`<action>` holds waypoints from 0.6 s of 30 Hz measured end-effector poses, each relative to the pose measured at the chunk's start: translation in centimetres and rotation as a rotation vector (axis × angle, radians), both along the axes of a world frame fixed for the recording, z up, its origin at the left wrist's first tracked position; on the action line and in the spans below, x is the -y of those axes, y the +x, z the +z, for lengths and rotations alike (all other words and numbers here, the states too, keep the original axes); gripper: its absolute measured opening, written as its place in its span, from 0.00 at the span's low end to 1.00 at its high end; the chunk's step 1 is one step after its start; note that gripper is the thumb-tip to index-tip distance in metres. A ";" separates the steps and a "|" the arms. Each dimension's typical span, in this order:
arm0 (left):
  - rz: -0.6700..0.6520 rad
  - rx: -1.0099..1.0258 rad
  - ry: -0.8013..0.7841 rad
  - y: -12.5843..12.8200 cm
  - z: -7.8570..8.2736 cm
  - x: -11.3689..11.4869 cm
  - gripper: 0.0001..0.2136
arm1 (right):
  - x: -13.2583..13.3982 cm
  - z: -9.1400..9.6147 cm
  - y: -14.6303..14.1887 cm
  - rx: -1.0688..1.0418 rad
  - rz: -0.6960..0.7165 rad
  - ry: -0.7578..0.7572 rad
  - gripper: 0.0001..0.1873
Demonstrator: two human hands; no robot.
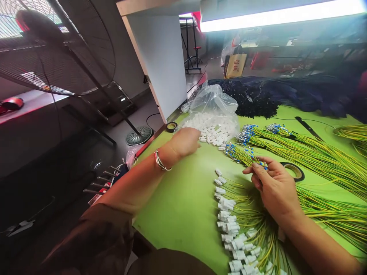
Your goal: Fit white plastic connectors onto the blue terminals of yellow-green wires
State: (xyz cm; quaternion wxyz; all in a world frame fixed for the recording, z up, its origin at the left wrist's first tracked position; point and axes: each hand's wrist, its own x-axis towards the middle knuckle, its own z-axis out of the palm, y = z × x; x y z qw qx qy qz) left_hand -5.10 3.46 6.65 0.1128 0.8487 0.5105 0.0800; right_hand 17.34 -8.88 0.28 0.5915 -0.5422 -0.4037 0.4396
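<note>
My left hand (185, 143), with a bracelet at the wrist, reaches to the near left edge of a pile of small white connector housings (213, 134). Its back faces me and is slightly blurred, so the fingers are mostly hidden. My right hand (276, 187) is closed in a pinch on a green-yellow wire with a blue crimped end (265, 168). Just beyond its fingertips lies a bundle of blue-tipped wires (239, 153). Below, wires fitted with white connectors (233, 225) are fanned in a row along the green mat (183, 214).
A clear plastic bag (213, 101) spills the connectors. Black tape rolls lie at left (171, 126) and behind my right hand (293, 172). More wire bundles (315, 156), a dark flat tool (308, 128) and black cables (258, 101) lie beyond. A fan (57, 46) stands left of a white panel (160, 57).
</note>
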 end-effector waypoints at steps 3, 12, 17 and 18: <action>0.003 -0.309 0.004 -0.8 -0.5 -0.9 0.10 | -0.1 -0.1 -0.1 0.098 -0.018 0.007 0.12; -0.036 -0.330 0.037 1.3 -2.5 0.3 0.13 | -0.2 0.9 -0.1 0.365 0.045 -0.071 0.07; -0.132 0.189 -0.199 2.7 -3.1 0.8 0.11 | -0.3 1.2 -0.1 0.361 0.015 -0.044 0.08; -0.136 0.336 -0.357 3.0 -3.0 1.1 0.10 | -0.3 1.2 -0.1 0.363 -0.002 -0.043 0.08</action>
